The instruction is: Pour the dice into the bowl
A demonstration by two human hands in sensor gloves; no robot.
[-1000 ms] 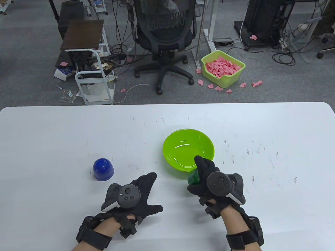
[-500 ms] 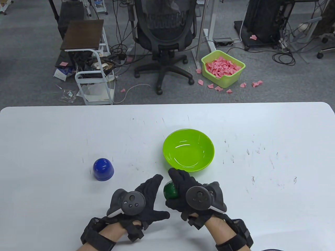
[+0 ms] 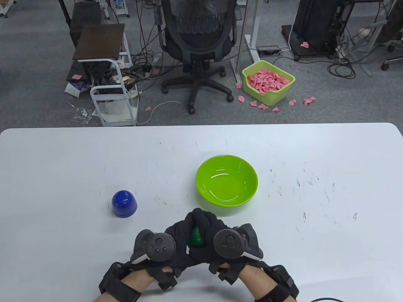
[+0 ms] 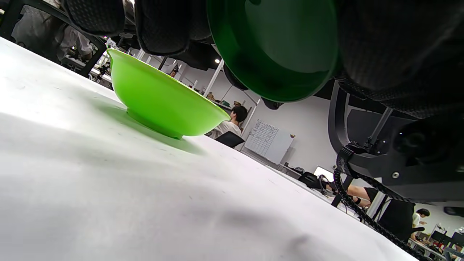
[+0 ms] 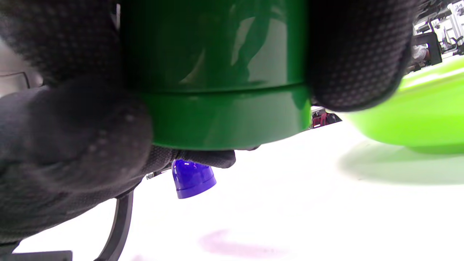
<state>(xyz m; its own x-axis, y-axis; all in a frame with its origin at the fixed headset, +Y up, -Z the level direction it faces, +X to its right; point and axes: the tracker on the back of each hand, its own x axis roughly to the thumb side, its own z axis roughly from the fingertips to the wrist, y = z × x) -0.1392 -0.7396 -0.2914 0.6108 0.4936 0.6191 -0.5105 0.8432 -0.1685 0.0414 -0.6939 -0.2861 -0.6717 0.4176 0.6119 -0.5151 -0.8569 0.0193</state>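
Observation:
A dark green dice cup (image 3: 196,238) is held above the table's front edge between both hands. My right hand (image 3: 206,228) grips it from the right, and my left hand (image 3: 182,231) wraps against it from the left. The cup fills the top of the right wrist view (image 5: 224,72), upright with its rim down, and shows in the left wrist view (image 4: 275,47). The lime green bowl (image 3: 226,181) stands empty just beyond the hands, also in the left wrist view (image 4: 163,105). No dice are visible.
A blue dome-shaped cup (image 3: 124,204) stands upside down on the white table (image 3: 315,157) to the left of the hands, also in the right wrist view (image 5: 192,179). Chair, cart and a bin of pink paper are on the floor beyond the table.
My right hand has carried the green cup from the bowl's near rim leftward and toward me. My left hand has closed in from the left and now touches the cup.

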